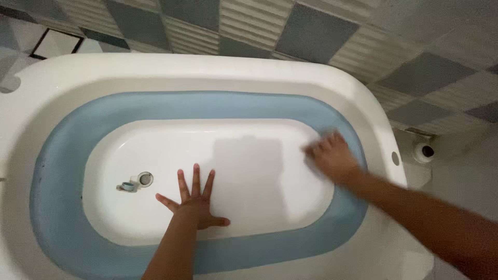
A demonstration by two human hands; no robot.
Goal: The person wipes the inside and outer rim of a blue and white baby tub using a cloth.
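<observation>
Below me, a white oval tub (218,70) with a blue band (57,155) running round its inner wall, seen from straight above. My left hand (194,199) lies flat on the white floor of the tub at about 6 o'clock, palm down, fingers spread wide and pointing to 12, holding nothing. Just off its fingertips, toward 9 o'clock, sits the round drain (146,179) with a small grey-blue plug (127,186) lying beside it, apart from the hand. My right hand (332,155) is over at 3 o'clock, where the tub floor meets the blue band; it is blurred, so I cannot tell whether it is flat or clenched on something. Both hands well apart. Grey and white checked tiles (311,31) beyond the rim at 12 o'clock.
</observation>
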